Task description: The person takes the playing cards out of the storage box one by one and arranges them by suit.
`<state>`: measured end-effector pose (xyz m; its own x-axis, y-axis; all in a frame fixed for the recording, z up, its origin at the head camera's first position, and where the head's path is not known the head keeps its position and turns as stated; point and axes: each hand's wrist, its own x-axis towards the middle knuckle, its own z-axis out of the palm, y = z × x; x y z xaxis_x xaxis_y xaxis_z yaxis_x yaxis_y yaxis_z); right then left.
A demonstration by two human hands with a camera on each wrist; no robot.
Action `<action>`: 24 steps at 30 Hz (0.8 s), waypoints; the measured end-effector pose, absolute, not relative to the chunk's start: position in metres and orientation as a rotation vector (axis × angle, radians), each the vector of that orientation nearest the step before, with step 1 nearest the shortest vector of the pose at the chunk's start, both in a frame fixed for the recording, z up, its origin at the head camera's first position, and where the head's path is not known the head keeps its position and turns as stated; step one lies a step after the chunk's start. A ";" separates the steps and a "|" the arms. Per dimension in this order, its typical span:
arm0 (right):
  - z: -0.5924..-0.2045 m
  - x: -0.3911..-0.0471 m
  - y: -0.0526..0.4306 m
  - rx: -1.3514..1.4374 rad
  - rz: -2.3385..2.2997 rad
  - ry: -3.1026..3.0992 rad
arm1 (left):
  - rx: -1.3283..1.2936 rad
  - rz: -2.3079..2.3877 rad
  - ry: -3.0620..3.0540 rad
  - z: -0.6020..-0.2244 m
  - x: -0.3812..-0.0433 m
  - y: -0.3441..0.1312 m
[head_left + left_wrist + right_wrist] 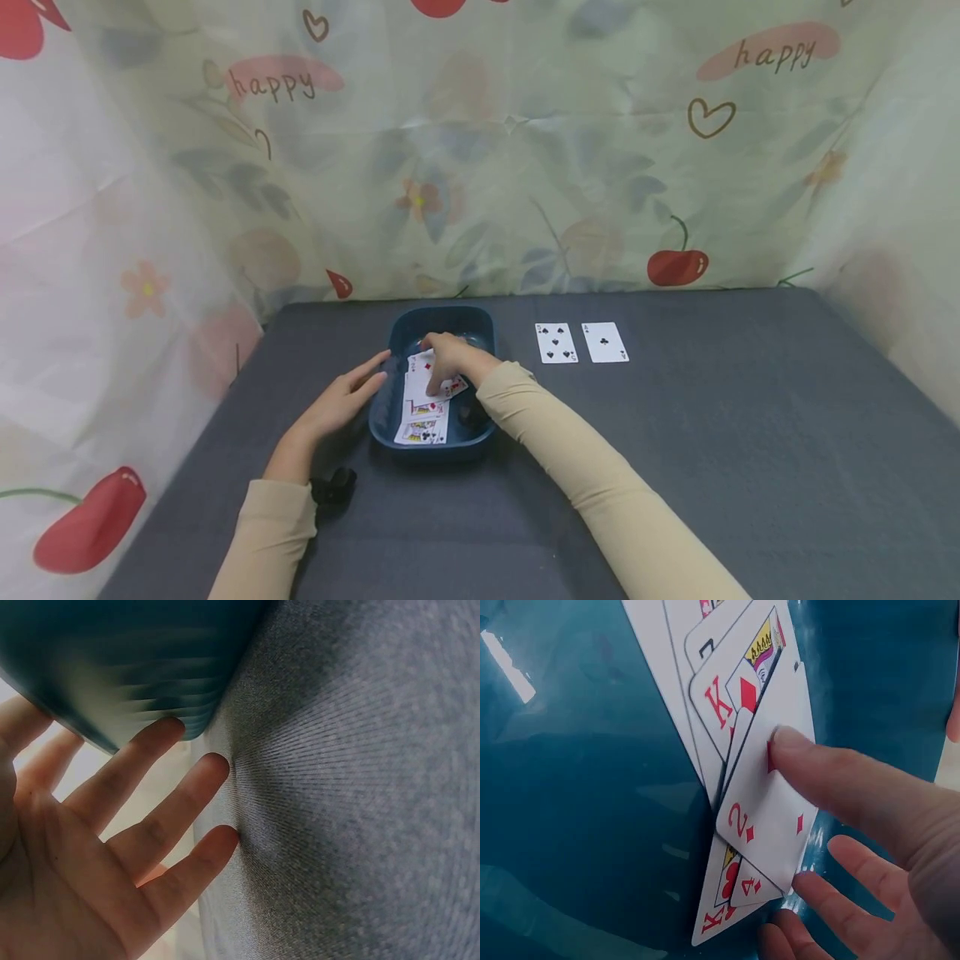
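Observation:
A dark blue tray (486, 323) stands on the table with several overlapping playing cards (421, 433) lying inside. My right hand (453, 358) reaches into it from the right. In the right wrist view its thumb (810, 761) presses the face of the two of diamonds (769, 817), and a fingertip meets that card's edge. Kings and a four of diamonds (751, 885) show around this card. My left hand (343, 407), fingers spread and fairly straight, rests by the tray's left side; in the left wrist view a fingertip (169, 729) appears against the outer wall.
Right of the tray, a five of spades (557, 342) and an ace of clubs (604, 342) lie face up, side by side. Grey cloth (720, 450) covers the table. A patterned curtain (510, 167) hangs behind it. A small black device (335, 487) sits at the left wrist.

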<state>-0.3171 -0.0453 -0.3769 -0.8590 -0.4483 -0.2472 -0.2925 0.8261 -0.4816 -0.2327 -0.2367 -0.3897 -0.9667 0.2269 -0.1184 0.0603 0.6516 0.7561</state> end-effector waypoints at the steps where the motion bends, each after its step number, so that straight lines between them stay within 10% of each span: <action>1: -0.377 -0.317 -0.045 -0.558 -0.606 2.662 | 0.233 1.210 2.668 -0.390 -0.233 -0.237; 24: -0.376 -0.318 -0.042 -0.552 -0.756 2.730 | 0.205 1.195 2.662 -0.390 -0.233 -0.237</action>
